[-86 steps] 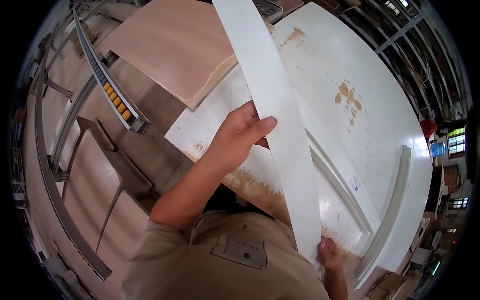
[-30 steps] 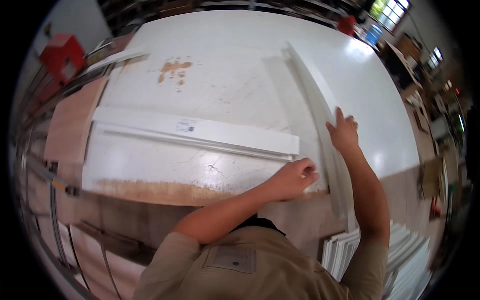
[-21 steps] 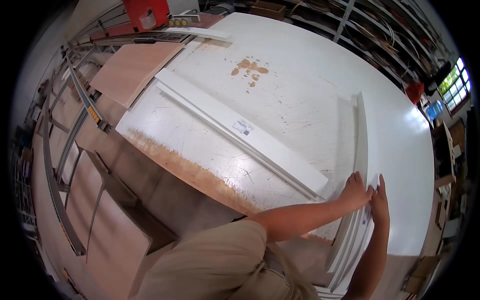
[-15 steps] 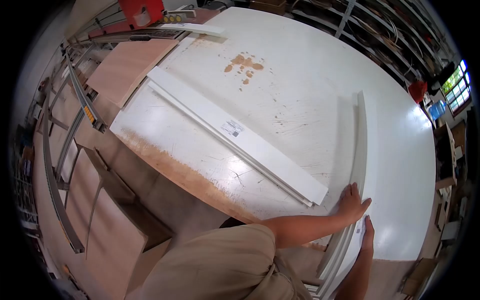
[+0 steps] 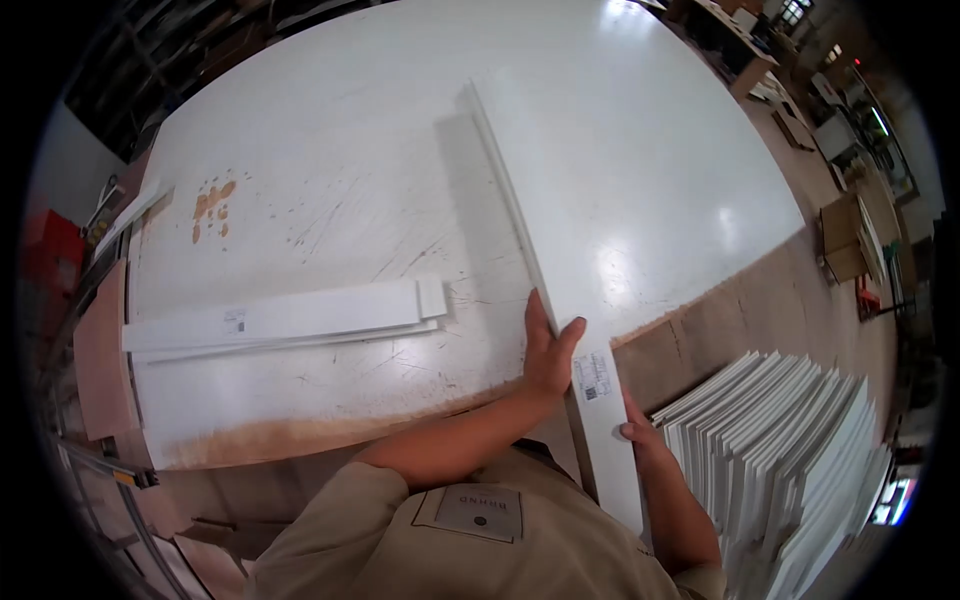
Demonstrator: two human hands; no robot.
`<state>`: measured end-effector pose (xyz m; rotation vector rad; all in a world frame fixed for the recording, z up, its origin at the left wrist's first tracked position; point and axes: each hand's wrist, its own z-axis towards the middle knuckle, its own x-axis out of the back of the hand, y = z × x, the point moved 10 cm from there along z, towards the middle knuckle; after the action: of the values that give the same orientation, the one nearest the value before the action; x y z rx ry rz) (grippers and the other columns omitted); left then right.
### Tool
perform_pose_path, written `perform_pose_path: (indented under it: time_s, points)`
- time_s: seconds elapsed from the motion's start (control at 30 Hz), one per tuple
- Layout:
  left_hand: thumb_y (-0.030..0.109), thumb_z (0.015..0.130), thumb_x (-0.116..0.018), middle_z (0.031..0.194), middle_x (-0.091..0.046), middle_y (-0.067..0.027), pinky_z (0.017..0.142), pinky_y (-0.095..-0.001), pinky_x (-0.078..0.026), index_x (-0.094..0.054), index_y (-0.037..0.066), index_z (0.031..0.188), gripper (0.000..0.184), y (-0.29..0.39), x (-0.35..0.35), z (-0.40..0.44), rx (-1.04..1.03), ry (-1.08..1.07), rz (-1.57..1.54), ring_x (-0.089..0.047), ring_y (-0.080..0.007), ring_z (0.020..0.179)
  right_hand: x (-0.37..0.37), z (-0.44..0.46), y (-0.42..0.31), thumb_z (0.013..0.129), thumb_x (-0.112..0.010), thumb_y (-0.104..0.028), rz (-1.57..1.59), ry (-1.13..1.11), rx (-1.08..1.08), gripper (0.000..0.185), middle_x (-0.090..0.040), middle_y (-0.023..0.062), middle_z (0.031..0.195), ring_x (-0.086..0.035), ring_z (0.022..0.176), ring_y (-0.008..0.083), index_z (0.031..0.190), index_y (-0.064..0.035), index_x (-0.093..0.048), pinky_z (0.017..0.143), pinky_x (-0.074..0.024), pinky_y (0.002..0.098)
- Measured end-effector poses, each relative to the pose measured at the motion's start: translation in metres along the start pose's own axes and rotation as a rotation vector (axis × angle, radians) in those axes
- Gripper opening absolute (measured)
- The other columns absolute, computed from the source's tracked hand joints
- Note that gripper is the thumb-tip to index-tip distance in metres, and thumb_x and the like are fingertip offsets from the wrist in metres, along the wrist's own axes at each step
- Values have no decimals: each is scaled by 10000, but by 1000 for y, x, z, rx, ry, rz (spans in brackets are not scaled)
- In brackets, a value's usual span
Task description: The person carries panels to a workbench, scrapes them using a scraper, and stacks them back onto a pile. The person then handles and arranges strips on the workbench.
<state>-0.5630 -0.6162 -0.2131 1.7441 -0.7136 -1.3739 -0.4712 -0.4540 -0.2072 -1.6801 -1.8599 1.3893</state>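
Note:
A long white board [image 5: 570,300] lies from the tabletop out over its near edge towards my body, and it looks like more than one layer along its left side. A printed label [image 5: 592,378] shows on its upper face. My left hand [image 5: 548,350] is closed round the board's left edge, thumb on top beside the label. Lower down, my right hand [image 5: 642,430] grips the opposite edge, its thumb bent over the top. The undersides of both grips are hidden. To the left, a few more white boards [image 5: 300,312] lie stacked slightly askew, with a label on the top one.
The big white table [image 5: 340,200] has scratches, brown worn patches and a bare wooden near edge. Many white panels [image 5: 770,440] stand upright in a row at the lower right. Brown sheets [image 5: 105,360] and a red machine part [image 5: 50,250] are at the left.
My view has swung right, bringing the upright panels into sight. Both hands remain on the long board, now farther apart, with its label in full view between them.

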Motion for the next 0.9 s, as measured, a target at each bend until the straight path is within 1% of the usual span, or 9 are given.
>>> perform_pose_path:
  time_s: [0.07, 0.2, 0.3, 0.37, 0.47, 0.6, 0.7, 0.77, 0.9]
  points:
    - [212, 913, -591, 1396, -354, -188, 1071, -393, -348, -247, -15, 1481, 702, -18, 4, -12, 80, -16, 54, -416, -286, 1258, -7, -14, 18, 663, -702, -420, 48, -48, -100, 1105, -286, 140, 1568, -266, 1448, 278, 1567, -66, -174, 1177, -190, 394]
    - [227, 926, -573, 1304, -479, -153, 1029, -376, -389, -318, 12, 1451, 622, -50, -8, -66, 195, 73, 37, -476, -251, 1201, -3, -68, 1, 663, -698, -407, -18, -188, 39, 1131, -228, 154, 1586, -185, 1473, 272, 1573, -59, -123, 1189, -122, 390]
    - [438, 943, -557, 1357, -506, -130, 1060, -435, -393, -387, 62, 1431, 638, -56, -38, -129, 502, 102, -212, -506, -301, 1225, 39, -131, 27, 758, -704, -326, -166, -242, 179, 1063, -172, 184, 1594, -133, 1484, 284, 1565, -16, -85, 1195, -104, 387]
    - [587, 937, -446, 1446, -441, -158, 1109, -486, -356, -329, 57, 1487, 773, -64, -53, -150, 571, -2, -247, -454, -361, 1297, 63, -174, 50, 775, -703, -388, -465, -184, 146, 1078, -156, 213, 1577, -156, 1468, 320, 1561, -5, -72, 1195, -113, 396]
    - [570, 935, -441, 1460, -428, -145, 1108, -492, -350, -338, 70, 1487, 752, -70, -90, -193, 419, 24, -305, -433, -357, 1316, 82, -235, 56, 719, -697, -379, -740, -104, 125, 1104, -251, 288, 1466, -247, 1396, 440, 1565, -34, -78, 1143, -251, 453]
    - [561, 928, -463, 1462, -430, -131, 1102, -493, -351, -359, 80, 1473, 735, -105, -125, -238, 552, -136, -304, -438, -349, 1308, 112, -315, 70, 702, -702, -389, -713, 10, 148, 1114, -235, 300, 1481, -257, 1392, 453, 1567, -45, -91, 1141, -261, 464]
    - [562, 923, -477, 1464, -431, -121, 1091, -495, -357, -380, 88, 1459, 722, -132, -187, -237, 658, -394, -367, -441, -337, 1303, 132, -355, 55, 694, -706, -389, -793, 195, 185, 1118, -167, 313, 1535, -247, 1407, 458, 1567, -51, -96, 1148, -253, 469]
    - [602, 942, -404, 1482, -417, -81, 1118, -457, -315, -370, 108, 1481, 731, -129, -246, -268, 708, -764, -562, -406, -293, 1331, 136, -407, 53, 690, -708, -388, -877, 321, 201, 1120, -127, 319, 1560, -240, 1415, 461, 1567, -52, -97, 1153, -247, 469]
    - [554, 920, -497, 1464, -441, -106, 1105, -500, -336, -381, 87, 1464, 726, -147, -333, -319, 602, -606, -359, -437, -317, 1313, 159, -533, 78, 679, -737, -344, -864, 549, 201, 1113, -95, 324, 1571, -239, 1418, 464, 1566, -64, -125, 1158, -244, 462]
